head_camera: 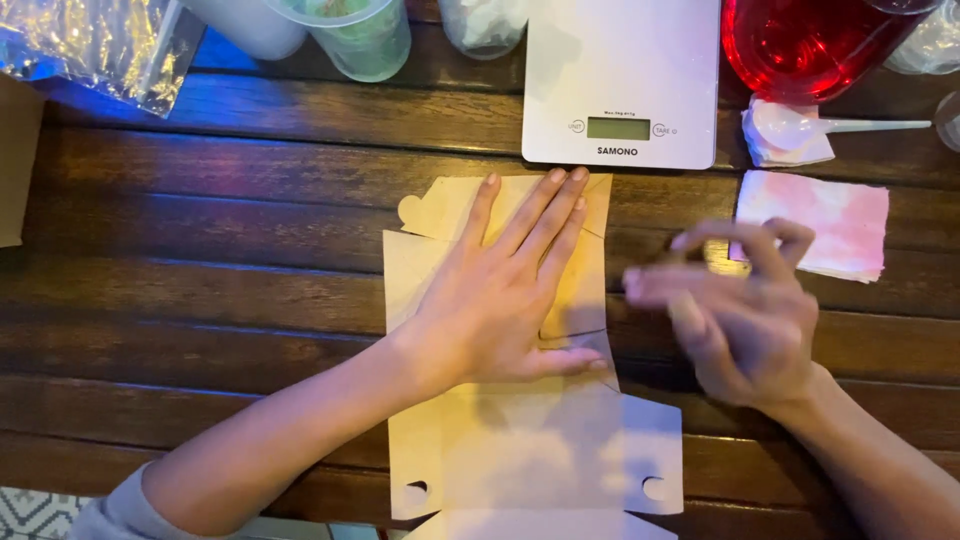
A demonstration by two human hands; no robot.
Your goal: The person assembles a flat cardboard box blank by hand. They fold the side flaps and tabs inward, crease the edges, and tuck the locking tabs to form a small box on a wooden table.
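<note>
My left hand (510, 290) lies flat, fingers spread, on a flattened brown cardboard box blank (530, 440) that rests on the dark wooden table (200, 290). The blank has tabs and round cut-outs at its near end. My right hand (740, 310) hovers just right of the blank, blurred, fingers loosely curled and apart, with nothing visible in it.
A white kitchen scale (620, 80) stands just beyond the blank. A red translucent jug (810, 40), a white spoon on a tissue (800, 130) and a pink-stained paper napkin (820, 220) are at the right. Plastic cups (360, 35) and a crinkled foil bag (100, 45) sit far left.
</note>
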